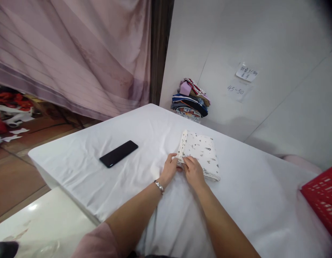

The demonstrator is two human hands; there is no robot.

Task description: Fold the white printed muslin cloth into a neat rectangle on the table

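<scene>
A white cloth with a small grey print point(202, 150) lies folded into a thick flat bundle on the white-covered table point(133, 190). My left hand point(169, 168) pinches the cloth's near left corner, a silver bracelet on its wrist. Close beside it, my right hand point(193, 172) grips the near edge of the same bundle with bent fingers. Both fingertips' undersides are partly hidden by the folded layers. Left of the hands, apart from them, a black smartphone point(119, 153) rests on the table.
Behind the table's far edge is a stack of folded fabrics point(191, 98) against the white wall point(262, 43). A red plastic basket point(323, 195) stands at the right. Pinkish curtains point(82, 46) hang at the back left. A glossy white surface point(44, 218) adjoins the near left.
</scene>
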